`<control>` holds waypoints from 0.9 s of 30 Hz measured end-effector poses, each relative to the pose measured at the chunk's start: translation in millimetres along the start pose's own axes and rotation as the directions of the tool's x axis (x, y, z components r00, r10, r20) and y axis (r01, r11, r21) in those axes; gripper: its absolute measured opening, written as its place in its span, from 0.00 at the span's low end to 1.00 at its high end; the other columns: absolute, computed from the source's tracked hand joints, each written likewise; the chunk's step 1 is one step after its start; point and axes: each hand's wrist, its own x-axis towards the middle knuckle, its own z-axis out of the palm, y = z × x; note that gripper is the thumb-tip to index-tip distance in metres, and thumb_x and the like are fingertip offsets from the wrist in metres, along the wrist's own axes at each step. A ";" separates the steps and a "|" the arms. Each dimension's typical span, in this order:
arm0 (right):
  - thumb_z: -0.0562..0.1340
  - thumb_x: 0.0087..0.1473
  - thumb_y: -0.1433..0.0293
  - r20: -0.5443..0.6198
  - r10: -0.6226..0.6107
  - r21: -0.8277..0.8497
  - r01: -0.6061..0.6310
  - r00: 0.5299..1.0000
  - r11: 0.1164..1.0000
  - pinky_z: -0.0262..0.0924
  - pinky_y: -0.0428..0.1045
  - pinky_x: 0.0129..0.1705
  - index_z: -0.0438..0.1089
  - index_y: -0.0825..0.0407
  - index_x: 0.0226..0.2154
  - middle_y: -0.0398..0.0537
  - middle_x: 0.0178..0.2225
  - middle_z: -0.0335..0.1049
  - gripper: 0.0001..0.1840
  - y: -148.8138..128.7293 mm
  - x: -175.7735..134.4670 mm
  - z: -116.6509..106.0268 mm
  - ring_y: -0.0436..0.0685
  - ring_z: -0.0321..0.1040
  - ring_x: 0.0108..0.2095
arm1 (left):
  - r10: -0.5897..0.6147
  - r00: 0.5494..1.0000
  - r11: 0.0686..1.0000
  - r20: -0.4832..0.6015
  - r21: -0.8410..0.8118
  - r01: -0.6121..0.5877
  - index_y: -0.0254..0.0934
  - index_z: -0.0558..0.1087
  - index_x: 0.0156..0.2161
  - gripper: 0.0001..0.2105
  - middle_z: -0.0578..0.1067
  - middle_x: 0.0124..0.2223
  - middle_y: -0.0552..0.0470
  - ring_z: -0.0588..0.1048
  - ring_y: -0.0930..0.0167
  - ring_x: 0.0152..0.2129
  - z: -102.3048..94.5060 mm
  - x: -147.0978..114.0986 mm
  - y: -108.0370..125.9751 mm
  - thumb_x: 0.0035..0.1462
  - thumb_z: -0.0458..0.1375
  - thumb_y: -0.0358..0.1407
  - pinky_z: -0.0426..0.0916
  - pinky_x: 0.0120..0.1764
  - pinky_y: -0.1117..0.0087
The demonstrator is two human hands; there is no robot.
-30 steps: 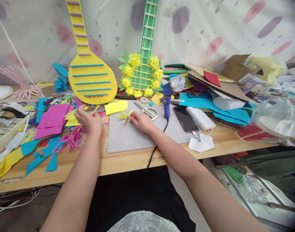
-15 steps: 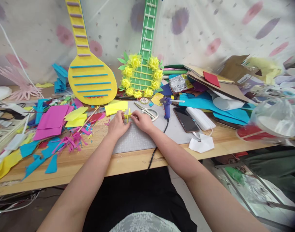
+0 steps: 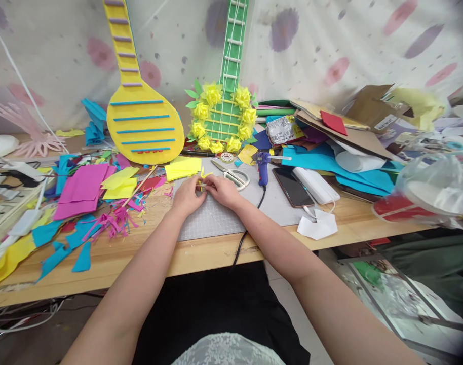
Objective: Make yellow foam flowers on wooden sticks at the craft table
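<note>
Above the grey cutting mat point(image 3: 208, 223), my left hand point(image 3: 188, 196) and my right hand point(image 3: 222, 190) meet fingertip to fingertip. Both are closed on a small piece of yellow crepe paper point(image 3: 202, 175), whose strips stick up between the fingers; its lower part is hidden. Scissors point(image 3: 237, 177) lie just beyond my right hand. A stack of yellow paper point(image 3: 183, 168) sits behind my left hand. Farther right, a blue glue gun point(image 3: 262, 167) rests on the mat, its black cord running off the table's front edge.
Against the curtain lean a yellow paper lute shape point(image 3: 146, 124) and a green one ringed with yellow flowers point(image 3: 228, 114). Magenta paper point(image 3: 83, 187) and scraps cover the left. A phone point(image 3: 292, 187), white power bank point(image 3: 315, 185), blue sheets point(image 3: 322, 165) and a bagged cup point(image 3: 406, 197) occupy the right.
My hands have drawn closer together around the yellow paper, and less of it shows between the fingers. The surrounding things stay put; the view has shifted slightly.
</note>
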 end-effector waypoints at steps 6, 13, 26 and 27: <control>0.53 0.54 0.73 0.014 -0.083 0.017 0.082 0.996 0.996 0.54 0.47 0.35 0.66 0.51 0.36 0.46 0.35 0.71 0.08 -2.0 -0.2 0.1 0.54 0.64 0.36 | 0.090 0.996 0.995 0.024 0.029 -0.091 0.38 0.67 0.37 0.10 0.72 0.37 0.49 0.70 0.67 0.35 0.8 7.4 -7.1 0.47 0.54 0.33 0.64 0.37 0.67; 0.56 0.51 0.73 -0.036 -0.206 -0.024 0.205 0.978 0.978 0.52 0.49 0.39 0.65 0.52 0.33 0.47 0.33 0.70 0.05 -0.4 2.5 -1.2 0.55 0.60 0.35 | 0.114 0.993 0.991 -0.001 -0.065 -0.114 0.36 0.67 0.34 0.09 0.70 0.35 0.50 0.69 0.69 0.33 -0.5 14.5 -12.0 0.44 0.54 0.30 0.64 0.36 0.70; 0.56 0.51 0.72 -0.048 -0.283 -0.221 0.266 0.958 0.938 0.49 0.50 0.38 0.65 0.53 0.33 0.49 0.34 0.69 0.05 -3.0 5.1 -6.7 0.57 0.57 0.37 | 0.077 0.997 0.987 0.016 -0.145 -0.073 0.36 0.68 0.33 0.08 0.70 0.31 0.53 0.67 0.73 0.26 -6.9 13.6 -12.7 0.43 0.53 0.29 0.62 0.30 0.72; 0.56 0.51 0.72 -0.047 -0.285 -0.223 0.268 0.957 0.937 0.49 0.50 0.38 0.65 0.53 0.34 0.49 0.34 0.69 0.05 -3.2 4.8 -7.2 0.57 0.57 0.38 | 0.073 0.997 0.987 0.020 -0.147 -0.069 0.36 0.68 0.33 0.09 0.70 0.31 0.53 0.67 0.73 0.25 -7.2 13.8 -13.2 0.43 0.53 0.29 0.62 0.30 0.72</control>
